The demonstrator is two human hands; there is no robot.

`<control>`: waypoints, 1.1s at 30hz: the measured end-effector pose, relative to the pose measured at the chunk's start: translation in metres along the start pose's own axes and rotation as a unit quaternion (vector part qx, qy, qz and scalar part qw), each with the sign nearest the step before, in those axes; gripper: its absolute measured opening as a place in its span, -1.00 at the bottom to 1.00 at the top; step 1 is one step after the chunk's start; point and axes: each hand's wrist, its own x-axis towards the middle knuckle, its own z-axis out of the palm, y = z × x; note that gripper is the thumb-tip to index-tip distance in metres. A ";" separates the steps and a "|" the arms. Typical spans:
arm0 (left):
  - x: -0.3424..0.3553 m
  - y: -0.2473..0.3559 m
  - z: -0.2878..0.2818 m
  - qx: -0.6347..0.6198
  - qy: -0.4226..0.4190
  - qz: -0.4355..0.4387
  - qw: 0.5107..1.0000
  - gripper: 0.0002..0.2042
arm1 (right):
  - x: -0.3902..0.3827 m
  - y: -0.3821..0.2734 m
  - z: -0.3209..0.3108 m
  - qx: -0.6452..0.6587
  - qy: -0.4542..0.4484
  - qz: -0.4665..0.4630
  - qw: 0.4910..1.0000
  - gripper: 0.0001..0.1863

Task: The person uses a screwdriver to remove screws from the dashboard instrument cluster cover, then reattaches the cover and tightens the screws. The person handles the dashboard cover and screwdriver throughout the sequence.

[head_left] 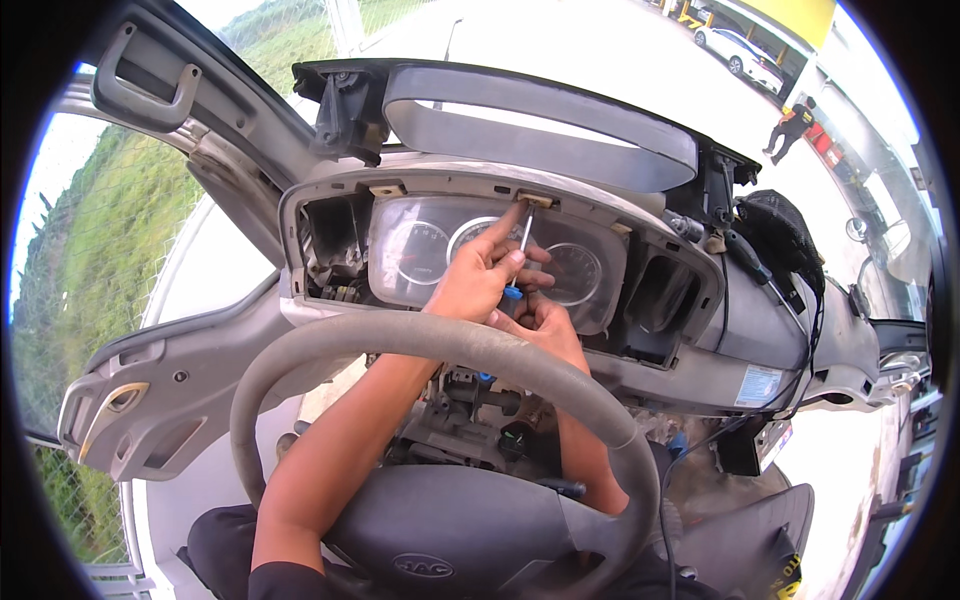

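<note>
In front of me a screwdriver point(523, 240) stands nearly upright, its thin metal shaft rising from a blue part to a small pale clip point(536, 200) at the top of the instrument cluster opening. My left hand point(478, 275) is closed about the shaft with thumb and fingers, its index finger stretched up to the clip. Below it, my right hand point(545, 325) is closed around the screwdriver's handle, which the fingers mostly hide. Both hands are in front of the instrument cluster point(408, 250), with its round dials behind a clear cover.
The steering wheel point(440, 335) arches over my forearms. A loose dashboard hood panel point(540, 125) lies across the top of the dash. A second screwdriver point(750, 258) and a dark mesh item point(780, 235) rest at right. Wiring shows below the column. Outside, a person point(793, 128) is near a building.
</note>
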 end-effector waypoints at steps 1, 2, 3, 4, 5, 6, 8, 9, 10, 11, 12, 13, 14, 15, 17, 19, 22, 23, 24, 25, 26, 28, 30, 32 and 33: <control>0.000 0.001 0.000 -0.004 0.003 -0.003 1.000 -0.35 | 0.001 0.001 0.003 0.011 0.014 -0.004 1.000 -0.54; -0.001 0.001 0.000 -0.008 0.006 -0.007 1.000 -0.36 | 0.000 0.001 0.002 0.024 -0.009 0.013 1.000 -0.56; 0.000 -0.001 -0.002 -0.009 0.002 0.004 1.000 -0.36 | -0.003 -0.001 -0.004 0.037 -0.033 0.031 0.998 -0.57; 0.001 -0.005 -0.005 -0.009 -0.002 0.014 1.000 -0.36 | -0.004 -0.002 -0.011 0.050 -0.056 0.048 0.996 -0.58; 0.003 -0.006 -0.004 -0.012 -0.009 0.028 1.000 -0.36 | -0.001 0.005 -0.022 0.066 -0.100 0.025 0.992 -0.60; 0.003 -0.007 -0.003 -0.024 -0.001 0.029 0.999 -0.37 | -0.001 0.005 -0.021 0.069 -0.102 0.020 0.992 -0.60; 0.004 -0.008 -0.003 -0.047 0.016 0.033 0.998 -0.40 | 0.000 0.003 -0.018 0.075 -0.106 0.008 0.992 -0.61; 0.006 -0.008 0.000 -0.051 0.031 0.027 0.998 -0.44 | 0.000 0.002 -0.015 0.043 -0.083 0.007 0.996 -0.60; 0.010 -0.006 0.002 -0.056 0.045 0.021 0.997 -0.48 | 0.002 0.001 -0.009 0.010 -0.060 0.007 0.998 -0.60; 0.015 -0.005 0.004 -0.060 0.059 0.015 0.996 -0.52 | 0.003 0.001 -0.007 -0.022 -0.038 0.006 0.999 -0.60; 0.017 0.001 0.007 -0.055 0.070 0.005 0.996 -0.57 | 0.004 0.004 -0.008 -0.014 -0.035 0.008 0.999 -0.54; 0.019 0.009 0.012 -0.051 0.080 -0.006 0.995 -0.61 | 0.007 0.008 -0.010 -0.006 -0.032 0.010 0.999 -0.49; 0.023 0.012 0.016 -0.046 0.089 -0.018 0.995 -0.65 | 0.007 0.011 -0.012 0.002 -0.028 0.012 1.000 -0.44; 0.026 0.011 0.015 -0.072 0.093 -0.017 0.993 -0.72 | 0.007 0.012 -0.011 0.044 -0.047 0.013 0.998 -0.48; 0.028 0.007 0.014 -0.093 0.101 -0.006 0.991 -0.72 | 0.004 0.011 -0.012 0.129 -0.081 0.016 0.988 -0.57; 0.028 0.004 0.013 -0.108 0.109 0.000 0.988 -0.72 | 0.004 0.009 -0.018 0.148 -0.111 0.024 0.982 -0.57; 0.030 0.007 0.012 -0.132 0.114 -0.011 0.985 -0.72 | 0.004 0.004 -0.008 0.120 -0.080 0.013 0.989 -0.57; 0.033 0.011 0.010 -0.138 0.114 -0.018 0.984 -0.72 | 0.004 0.002 -0.003 0.101 -0.060 0.003 0.993 -0.57; 0.034 0.013 0.013 -0.147 0.110 -0.025 0.983 -0.71 | 0.004 0.003 -0.006 0.071 -0.042 0.001 0.997 -0.57; 0.033 0.016 0.018 -0.131 0.110 -0.026 0.985 -0.71 | 0.003 0.004 -0.008 0.040 -0.025 -0.001 0.999 -0.57; 0.035 0.015 0.023 -0.115 0.112 -0.030 0.987 -0.71 | 0.002 0.005 -0.011 0.009 -0.007 -0.002 1.000 -0.57; 0.034 0.018 0.020 -0.072 0.135 -0.027 0.988 -0.70 | 0.008 0.008 -0.006 0.037 -0.010 -0.005 0.999 -0.56; 0.037 0.013 0.014 -0.104 0.136 -0.027 0.985 -0.71 | 0.010 0.007 -0.005 0.056 -0.017 0.002 0.998 -0.55; 0.039 0.011 0.013 -0.113 0.138 -0.023 0.984 -0.72 | 0.008 0.000 -0.007 0.067 -0.028 0.018 0.997 -0.55; 0.038 0.012 0.015 -0.112 0.141 -0.028 0.983 -0.74 | 0.008 0.001 -0.010 0.075 -0.035 0.006 0.997 -0.56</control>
